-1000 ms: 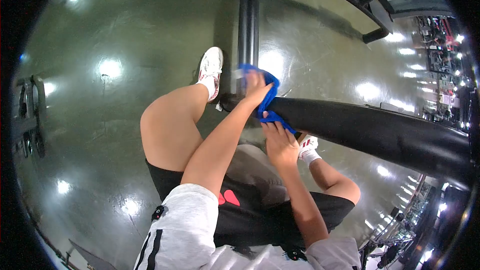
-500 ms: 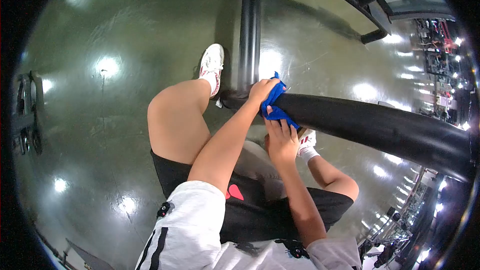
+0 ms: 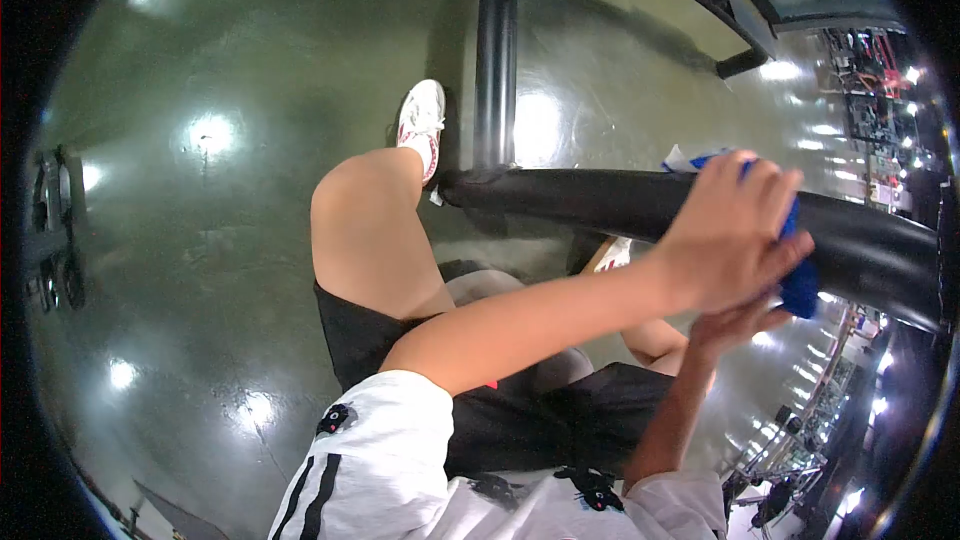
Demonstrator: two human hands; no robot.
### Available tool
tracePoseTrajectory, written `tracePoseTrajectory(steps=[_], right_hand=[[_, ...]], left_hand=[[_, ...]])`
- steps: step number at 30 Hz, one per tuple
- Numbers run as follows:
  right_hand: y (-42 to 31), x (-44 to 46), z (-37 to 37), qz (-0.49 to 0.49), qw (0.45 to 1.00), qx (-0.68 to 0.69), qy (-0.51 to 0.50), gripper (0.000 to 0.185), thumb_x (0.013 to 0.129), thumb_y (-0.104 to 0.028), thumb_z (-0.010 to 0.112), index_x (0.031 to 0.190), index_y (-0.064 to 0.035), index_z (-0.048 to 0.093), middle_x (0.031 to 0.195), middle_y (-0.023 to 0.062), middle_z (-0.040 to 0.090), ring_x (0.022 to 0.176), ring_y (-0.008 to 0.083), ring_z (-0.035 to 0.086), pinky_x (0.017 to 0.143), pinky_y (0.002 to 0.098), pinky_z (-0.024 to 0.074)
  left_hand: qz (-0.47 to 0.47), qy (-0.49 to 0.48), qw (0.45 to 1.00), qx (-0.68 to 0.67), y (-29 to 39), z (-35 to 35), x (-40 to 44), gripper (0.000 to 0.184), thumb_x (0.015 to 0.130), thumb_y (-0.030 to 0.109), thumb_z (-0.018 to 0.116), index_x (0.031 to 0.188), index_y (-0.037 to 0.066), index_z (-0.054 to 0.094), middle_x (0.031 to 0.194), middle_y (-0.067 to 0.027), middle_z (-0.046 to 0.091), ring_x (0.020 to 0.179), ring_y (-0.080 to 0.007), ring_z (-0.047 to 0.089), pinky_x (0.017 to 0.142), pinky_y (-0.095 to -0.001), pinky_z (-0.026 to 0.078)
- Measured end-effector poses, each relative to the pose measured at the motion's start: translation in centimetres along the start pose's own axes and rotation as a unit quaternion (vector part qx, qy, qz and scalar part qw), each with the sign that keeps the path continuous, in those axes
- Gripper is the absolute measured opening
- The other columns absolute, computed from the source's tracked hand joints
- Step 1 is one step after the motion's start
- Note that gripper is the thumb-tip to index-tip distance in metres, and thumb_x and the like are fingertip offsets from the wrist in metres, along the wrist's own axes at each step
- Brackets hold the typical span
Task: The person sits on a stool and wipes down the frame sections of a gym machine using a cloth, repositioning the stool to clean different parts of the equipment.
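A blue cloth (image 3: 798,285) is draped around the thick black tube (image 3: 590,198) at the right. My left hand (image 3: 738,230) lies over the top of the tube, its fingers curled on the cloth. Below it, my right hand (image 3: 735,328) is at the tube's underside against the lower part of the cloth, partly covered by my left hand. A pale corner of material (image 3: 675,158) sticks out beside the cloth's far edge.
A black upright bar (image 3: 495,70) joins the tube's left end. Beyond it, another frame (image 3: 745,62) stands on the glossy floor (image 3: 250,70). My white shoe (image 3: 423,120) is beside the bar, the other shoe (image 3: 614,256) below the tube. Equipment (image 3: 50,230) stands far left.
Both hands and the blue cloth have moved right along the thick tube, away from its joint with the upright bar. My left arm now crosses in front of my legs.
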State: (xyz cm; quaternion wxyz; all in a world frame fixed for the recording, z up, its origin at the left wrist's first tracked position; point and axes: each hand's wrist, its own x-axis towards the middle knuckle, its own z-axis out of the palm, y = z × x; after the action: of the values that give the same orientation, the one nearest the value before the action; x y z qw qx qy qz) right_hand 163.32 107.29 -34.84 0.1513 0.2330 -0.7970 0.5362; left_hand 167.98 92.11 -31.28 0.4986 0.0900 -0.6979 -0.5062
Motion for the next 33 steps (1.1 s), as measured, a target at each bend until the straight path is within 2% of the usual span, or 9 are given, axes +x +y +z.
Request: tracePoseTrajectory(steps=[8, 13, 18, 20, 23, 26, 28, 31, 33], right_hand=[[-0.6, 1.4, -2.2, -0.129, 0.977, -0.156, 0.06, 0.045, 0.094, -0.036, 0.038, 0.127, -0.0063, 0.045, 0.134, 0.0183, 0.039, 0.118, 0.0313, 0.043, 0.104, 0.0472, 0.024], [-2.0, 1.0, 6.5, -0.22, 0.94, -0.249, 0.082, 0.047, 0.095, -0.037, 0.036, 0.126, -0.0037, 0.045, 0.135, 0.0191, 0.039, 0.118, 0.031, 0.044, 0.104, 0.0463, 0.0235], [3.3, -0.9, 7.4, -0.359, 0.898, -0.255, 0.021, 0.045, 0.094, -0.032, 0.036, 0.13, -0.0054, 0.043, 0.137, 0.0207, 0.035, 0.124, 0.0328, 0.035, 0.105, 0.0493, 0.0208], [5.4, -4.0, 8.2, -0.435, 0.824, -0.359, 0.04, 0.039, 0.092, -0.025, 0.041, 0.124, -0.0029, 0.049, 0.133, 0.0222, 0.038, 0.123, 0.0388, 0.035, 0.102, 0.0468, 0.0279], [10.9, -7.3, 7.1, -0.431, 0.826, -0.334, -0.141, 0.03, 0.088, -0.024, 0.051, 0.107, -0.0019, 0.058, 0.122, 0.0243, 0.049, 0.116, 0.0497, 0.04, 0.101, 0.052, 0.0288], [21.0, -10.7, 4.8, -0.581, 0.582, -0.444, -0.358, 0.021, 0.075, -0.023, 0.062, 0.09, -0.0076, 0.063, 0.113, 0.0197, 0.058, 0.1, 0.0427, 0.055, 0.096, 0.0649, 0.0265], [12.2, -9.8, 8.2, -0.42, 0.751, -0.311, -0.404, 0.022, 0.071, -0.018, 0.061, 0.092, -0.0109, 0.064, 0.121, 0.0055, 0.057, 0.099, 0.0289, 0.058, 0.096, 0.0622, 0.0296], [11.0, -10.7, 9.5, -0.407, 0.721, -0.326, -0.456, 0.026, 0.07, -0.016, 0.06, 0.096, -0.0141, 0.063, 0.129, -0.0083, 0.051, 0.1, 0.0161, 0.053, 0.094, 0.0581, 0.0323], [10.4, -11.4, 10.3, -0.377, 0.692, -0.362, -0.498, 0.03, 0.073, -0.017, 0.057, 0.103, -0.0129, 0.061, 0.135, -0.0089, 0.044, 0.098, 0.0136, 0.051, 0.091, 0.0579, 0.0329]], left_hand=[[0.05, 0.038, 0.998, 0.029, 1.5, 1.8, -1.6, 0.079, 0.07, 0.041, 0.062, 0.131, -0.001, 0.035, 0.129, -0.0205, 0.038, 0.113, -0.0401, 0.037, 0.095, -0.0563, 0.029], [-0.111, -0.01, 0.992, -0.056, -3.0, -0.4, -0.6, 0.035, 0.083, 0.035, 0.053, 0.088, 0.0, 0.054, 0.088, -0.0198, 0.059, 0.084, -0.0356, 0.056, 0.079, -0.0427, 0.044], [-0.203, -0.083, 0.974, 0.05, -7.7, -1.2, -2.0, 0.03, 0.085, 0.031, 0.053, 0.083, 0.001, 0.053, 0.08, -0.0174, 0.057, 0.077, -0.0339, 0.054, 0.07, -0.0436, 0.044], [-0.173, 0.034, 0.981, 0.081, -9.5, -2.4, -3.8, 0.025, 0.086, 0.025, 0.052, 0.084, 0.001, 0.051, 0.081, -0.0185, 0.053, 0.079, -0.0359, 0.051, 0.071, -0.0443, 0.042], [-0.167, 0.043, 0.98, 0.1, -12.6, -3.5, -8.4, 0.02, 0.086, 0.02, 0.05, 0.086, 0.0, 0.049, 0.086, -0.0203, 0.05, 0.084, -0.0381, 0.047, 0.074, -0.0441, 0.039], [-0.097, 0.081, 0.983, 0.134, -16.6, -4.8, -13.6, 0.018, 0.079, 0.015, 0.054, 0.089, 0.002, 0.048, 0.088, -0.0188, 0.049, 0.081, -0.0376, 0.047, 0.071, -0.0449, 0.036], [-0.1, 0.065, 0.977, 0.177, -18.6, -6.8, -17.4, 0.025, 0.075, 0.013, 0.055, 0.096, 0.002, 0.048, 0.091, -0.0175, 0.049, 0.085, -0.0367, 0.048, 0.075, -0.0439, 0.037], [-0.196, 0.054, 0.94, 0.275, -19.9, -6.7, -20.9, 0.04, 0.071, 0.012, 0.057, 0.107, 0.0, 0.044, 0.101, -0.0197, 0.046, 0.095, -0.0394, 0.046, 0.084, -0.0455, 0.037], [-0.451, 0.188, 0.838, 0.242, -21.8, -4.5, -22.7, 0.067, 0.068, 0.015, 0.062, 0.125, -0.004, 0.032, 0.123, -0.0274, 0.036, 0.113, -0.0439, 0.039, 0.097, -0.0467, 0.031]])
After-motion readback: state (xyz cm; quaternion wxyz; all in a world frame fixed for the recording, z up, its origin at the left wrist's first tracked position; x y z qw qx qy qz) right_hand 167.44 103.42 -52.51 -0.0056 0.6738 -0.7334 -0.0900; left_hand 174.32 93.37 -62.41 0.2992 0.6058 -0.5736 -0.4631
